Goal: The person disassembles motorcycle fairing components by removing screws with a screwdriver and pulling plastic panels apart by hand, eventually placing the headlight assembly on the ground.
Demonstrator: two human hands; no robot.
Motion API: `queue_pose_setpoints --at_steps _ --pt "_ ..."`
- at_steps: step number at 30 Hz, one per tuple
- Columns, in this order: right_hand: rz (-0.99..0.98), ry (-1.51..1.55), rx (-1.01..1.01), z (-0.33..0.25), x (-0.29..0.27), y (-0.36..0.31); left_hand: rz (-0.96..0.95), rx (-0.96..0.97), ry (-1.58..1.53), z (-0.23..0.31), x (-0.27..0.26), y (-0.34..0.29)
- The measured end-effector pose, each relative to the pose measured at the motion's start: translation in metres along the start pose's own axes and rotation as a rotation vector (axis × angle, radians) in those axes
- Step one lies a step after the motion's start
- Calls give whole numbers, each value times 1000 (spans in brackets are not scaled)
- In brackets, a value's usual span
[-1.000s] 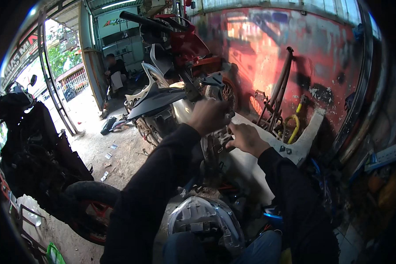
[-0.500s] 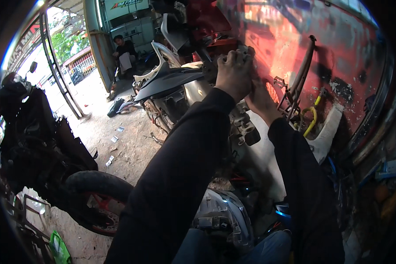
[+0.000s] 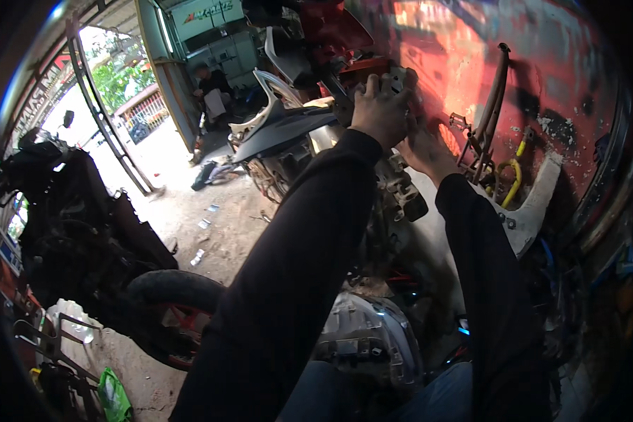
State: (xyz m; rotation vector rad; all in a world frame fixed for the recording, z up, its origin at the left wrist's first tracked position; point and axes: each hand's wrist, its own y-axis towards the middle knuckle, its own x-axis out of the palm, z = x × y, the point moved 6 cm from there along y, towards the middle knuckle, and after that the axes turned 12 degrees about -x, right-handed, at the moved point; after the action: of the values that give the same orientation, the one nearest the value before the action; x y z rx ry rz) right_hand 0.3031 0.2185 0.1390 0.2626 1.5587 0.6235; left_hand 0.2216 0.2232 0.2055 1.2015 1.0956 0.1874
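Observation:
My left hand (image 3: 381,112) is closed, its knuckles up, at the upper middle. Against its right side and slightly lower, my right hand (image 3: 427,149) is closed too, its fingers partly hidden. Both wrap around a small greyish part whose kind I cannot make out. They are at the partly stripped motorcycle, beside its dark grey body panel (image 3: 281,138). Below my right hand, a dirty metal mechanical part (image 3: 404,197) sticks out. Lower down, near my knees, lies a clear-lensed headlight unit (image 3: 362,337).
Another motorcycle (image 3: 67,225) stands at the left, its black tyre (image 3: 172,285) near my left arm. A rusty bicycle frame (image 3: 489,105) and a yellow tube (image 3: 515,179) lean on the red wall (image 3: 563,91). A seated person (image 3: 214,91) is at the back. A green bag (image 3: 114,395) lies lower left.
The whole view has shifted, so the surroundings sit farther right in the picture. Both hands stay closed together at the same place on the motorcycle.

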Motion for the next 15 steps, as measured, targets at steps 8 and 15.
queue_pose_setpoints --at_steps 8,15 --pt "-37 222 83 34 20 -7 -284 42 25 11 7 14" --pt "-236 109 -241 -1 -12 -1 -682 252 19 -4 18 45"
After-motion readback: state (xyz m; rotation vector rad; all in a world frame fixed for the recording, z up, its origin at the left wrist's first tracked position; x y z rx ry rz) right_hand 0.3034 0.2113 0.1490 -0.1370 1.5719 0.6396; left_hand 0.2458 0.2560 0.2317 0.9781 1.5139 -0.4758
